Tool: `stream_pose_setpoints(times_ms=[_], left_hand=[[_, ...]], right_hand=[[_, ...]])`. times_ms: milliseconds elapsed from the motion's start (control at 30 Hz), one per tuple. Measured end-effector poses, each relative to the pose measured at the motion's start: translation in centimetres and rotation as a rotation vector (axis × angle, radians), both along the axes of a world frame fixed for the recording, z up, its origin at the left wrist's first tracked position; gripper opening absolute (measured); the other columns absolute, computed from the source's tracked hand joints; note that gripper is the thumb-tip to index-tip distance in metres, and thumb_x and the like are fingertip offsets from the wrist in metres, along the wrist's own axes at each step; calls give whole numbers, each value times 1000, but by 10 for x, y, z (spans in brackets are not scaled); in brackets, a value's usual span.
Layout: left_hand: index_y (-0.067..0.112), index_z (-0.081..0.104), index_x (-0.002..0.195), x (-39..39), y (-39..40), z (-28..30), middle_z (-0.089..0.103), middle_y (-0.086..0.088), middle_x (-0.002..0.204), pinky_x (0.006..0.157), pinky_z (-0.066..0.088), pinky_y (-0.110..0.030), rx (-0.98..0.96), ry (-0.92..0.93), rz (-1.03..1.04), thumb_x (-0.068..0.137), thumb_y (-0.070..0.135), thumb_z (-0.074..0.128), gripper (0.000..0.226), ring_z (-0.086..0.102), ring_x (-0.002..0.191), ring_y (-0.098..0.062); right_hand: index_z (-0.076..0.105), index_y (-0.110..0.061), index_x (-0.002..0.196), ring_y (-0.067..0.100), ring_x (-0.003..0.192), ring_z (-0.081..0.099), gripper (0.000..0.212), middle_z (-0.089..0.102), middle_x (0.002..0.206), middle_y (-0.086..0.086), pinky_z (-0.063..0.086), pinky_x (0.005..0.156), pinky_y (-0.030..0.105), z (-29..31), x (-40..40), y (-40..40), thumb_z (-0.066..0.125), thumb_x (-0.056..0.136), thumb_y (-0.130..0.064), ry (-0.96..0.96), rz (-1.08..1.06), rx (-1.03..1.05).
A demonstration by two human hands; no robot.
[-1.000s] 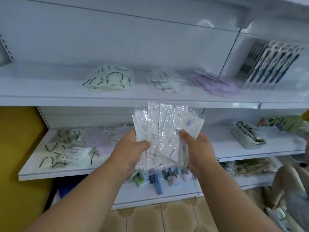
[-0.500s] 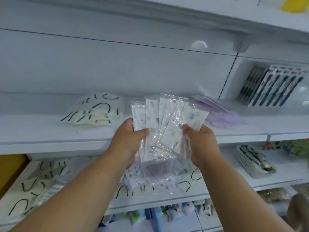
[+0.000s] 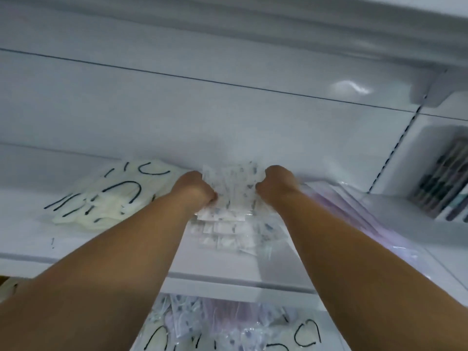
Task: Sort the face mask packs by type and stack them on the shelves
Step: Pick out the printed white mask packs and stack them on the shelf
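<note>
On shelf (image 3: 106,245) | patterned mask packs (image 3: 231,188) gripped between both hands (image 3: 195,188) (image 3: 277,184)

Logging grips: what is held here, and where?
Both hands, left hand and right hand, grip the patterned mask packs by their left and right side edges.

Soft, even, cool light with faint shadows. A glare patch (image 3: 350,87) shines on the back panel (image 3: 177,110), upper right. Motion blur smears everything, and lines bow near the edges.

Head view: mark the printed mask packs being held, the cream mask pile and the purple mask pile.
printed mask packs (image 3: 234,184), head view, middle of bundle
cream mask pile (image 3: 114,198), head view, centre
purple mask pile (image 3: 336,206), head view, top pack
</note>
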State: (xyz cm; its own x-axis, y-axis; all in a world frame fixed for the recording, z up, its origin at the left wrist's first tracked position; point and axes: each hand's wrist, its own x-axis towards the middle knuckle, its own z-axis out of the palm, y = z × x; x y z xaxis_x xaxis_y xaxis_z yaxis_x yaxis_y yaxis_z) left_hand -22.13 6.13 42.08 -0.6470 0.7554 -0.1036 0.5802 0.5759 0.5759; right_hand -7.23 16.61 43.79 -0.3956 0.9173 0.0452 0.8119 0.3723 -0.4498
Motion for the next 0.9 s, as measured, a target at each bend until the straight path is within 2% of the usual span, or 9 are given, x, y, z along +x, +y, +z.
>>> stream_pose_setpoints(times_ms=[100,200,300,433,500,600,700,800,900], left_hand=[[8,54,127,5,4,-9,59,-12,128,91,51,-32,-76,140,20,82,35,77,58,61,115,-29],[13,40,135,5,2,-7,45,-11,134,92,48,-38,36,244,80,77,40,81,76,52,121,-32],[18,48,132,10,-11,-6,46,-6,130,90,47,-36,216,322,13,87,36,73,54,53,117,-28],[19,69,105,17,-51,-12,56,0,109,78,46,-31,401,337,-101,94,26,61,16,58,99,-21],[22,69,100,18,-82,-14,56,3,105,81,47,-33,446,314,-134,94,26,60,12,57,97,-19],[26,65,103,11,-142,-23,54,11,107,78,42,-28,506,288,-176,95,27,61,9,55,96,-13],[28,64,104,-4,-206,-40,51,16,105,74,36,-22,516,299,-202,94,26,62,10,53,94,-8],[27,64,103,-27,-269,-64,50,16,100,70,33,-9,463,322,-233,93,24,64,11,49,87,-4],[22,65,107,-50,-335,-97,52,12,101,73,32,-12,359,312,-221,93,20,64,15,45,87,-5]], right_hand=[[53,-16,99,31,104,61,18,62,108,9,40,72,31,-11,-1,0,64,90,-26,-146,3,215],[42,-18,95,28,102,60,27,59,108,7,41,71,33,-12,0,-4,65,93,-33,-186,24,368],[45,-16,99,26,99,56,20,52,101,4,38,72,33,-3,-2,-16,59,97,-30,-160,64,382],[49,-14,97,23,90,52,11,48,93,1,40,70,33,-2,-3,-50,53,96,-24,-41,119,435],[56,-12,100,25,93,54,12,56,95,4,43,72,34,-6,-4,-77,54,95,-22,36,128,525],[60,-14,104,23,96,54,16,59,101,3,41,75,32,-13,-12,-132,59,95,-27,211,126,478],[61,-16,100,21,93,56,14,59,98,0,48,78,36,-29,-27,-195,63,93,-27,350,140,450],[61,-15,99,19,87,55,14,55,92,-5,47,75,34,-52,-46,-259,64,92,-26,413,178,429],[62,-13,94,19,83,54,11,55,88,-5,46,72,34,-77,-65,-313,66,90,-22,439,253,383]])
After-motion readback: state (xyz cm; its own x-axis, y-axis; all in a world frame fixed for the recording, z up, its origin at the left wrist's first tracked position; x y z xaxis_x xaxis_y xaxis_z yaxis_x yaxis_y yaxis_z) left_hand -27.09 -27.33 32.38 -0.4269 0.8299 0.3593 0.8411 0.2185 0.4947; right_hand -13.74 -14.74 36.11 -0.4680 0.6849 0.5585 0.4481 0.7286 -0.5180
